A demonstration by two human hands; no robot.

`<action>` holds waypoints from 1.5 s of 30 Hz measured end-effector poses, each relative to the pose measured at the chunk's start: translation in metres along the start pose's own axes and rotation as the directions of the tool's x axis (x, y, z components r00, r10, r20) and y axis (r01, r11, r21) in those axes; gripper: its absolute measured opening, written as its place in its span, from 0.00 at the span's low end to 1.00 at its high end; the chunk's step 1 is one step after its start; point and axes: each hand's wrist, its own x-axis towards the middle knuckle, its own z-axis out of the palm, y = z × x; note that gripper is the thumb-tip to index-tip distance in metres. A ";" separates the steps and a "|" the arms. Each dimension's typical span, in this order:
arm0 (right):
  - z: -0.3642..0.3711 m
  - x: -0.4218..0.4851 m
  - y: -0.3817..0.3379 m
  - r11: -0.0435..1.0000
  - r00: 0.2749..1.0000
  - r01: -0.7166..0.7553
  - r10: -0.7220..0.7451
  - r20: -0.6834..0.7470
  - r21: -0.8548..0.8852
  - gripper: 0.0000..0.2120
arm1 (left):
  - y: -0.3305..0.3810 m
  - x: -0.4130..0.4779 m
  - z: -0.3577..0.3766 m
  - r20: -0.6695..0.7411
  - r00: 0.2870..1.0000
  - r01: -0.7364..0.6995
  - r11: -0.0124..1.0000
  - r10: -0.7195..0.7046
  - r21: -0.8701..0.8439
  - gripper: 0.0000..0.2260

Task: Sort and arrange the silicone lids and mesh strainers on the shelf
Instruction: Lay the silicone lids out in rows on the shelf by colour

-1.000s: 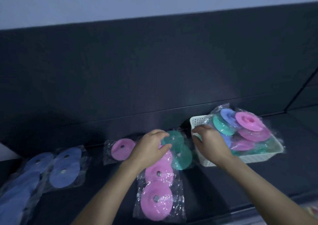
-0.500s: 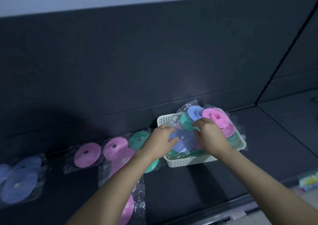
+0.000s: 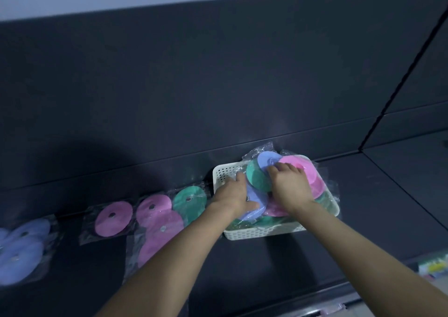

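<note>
Reaching forward from the lower edge of the frame, both bare forearms converge on a white basket (image 3: 257, 233) just right of centre, which stands on the dark shelf (image 3: 315, 256) against the back panel. The left hand (image 3: 231, 195) lies palm-down at the basket's left side, with its thumb stretched across the lower blue lid (image 3: 257, 196) and its fingers running up beside the green lid (image 3: 258, 178), pinching that blue lid's packet. The right hand (image 3: 291, 188) arches over the pile, knuckles raised. Its fingertips (image 3: 272, 170) bend down where the upper blue lid (image 3: 266, 159) meets the pink lid (image 3: 308, 171), and I cannot tell whether they grip anything. To the left along the shelf lie bagged lids sorted by colour: a green packet (image 3: 189, 201), two pink packets (image 3: 160, 222) and, at the lower left edge, blurred blue ones (image 3: 21, 251)
</note>
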 end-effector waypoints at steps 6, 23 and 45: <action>-0.005 0.000 -0.003 0.998 0.996 0.055 -0.052 -0.076 0.042 0.12 | -0.006 0.002 -0.005 -0.032 0.994 0.093 0.966 -0.104 -0.240 0.32; -0.054 -0.014 -0.028 0.587 0.869 0.077 0.357 -0.343 0.806 0.07 | -0.064 -0.019 -0.017 -0.127 0.967 0.009 0.529 -0.220 -0.848 0.10; -0.035 -0.042 -0.170 0.483 0.998 -0.042 0.061 0.015 0.875 0.10 | -0.164 -0.091 -0.022 -0.253 0.796 -0.240 0.097 -0.550 -0.966 0.10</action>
